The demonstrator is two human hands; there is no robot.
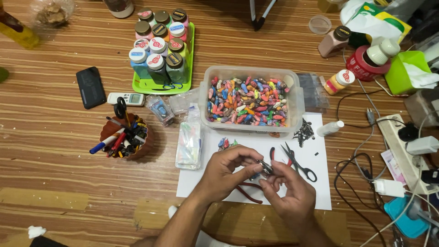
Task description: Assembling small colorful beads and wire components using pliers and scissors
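White paper sheet [320,192] catches the work: left hand [224,174] and right hand [290,194] both pinch a small dark metal piece [266,168] above its near edge, beside black-handled scissors [298,162]

Small dark metal piece [265,168] between fingertips

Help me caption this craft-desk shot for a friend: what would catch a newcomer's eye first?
First the clear plastic tub heaped with small multicoloured pieces, mid-table just beyond the hands. Next the green tray of capped paint bottles to its left. In the foreground, on the white sheet, the left hand and right hand pinch a small dark piece together, with scissors just beside them.
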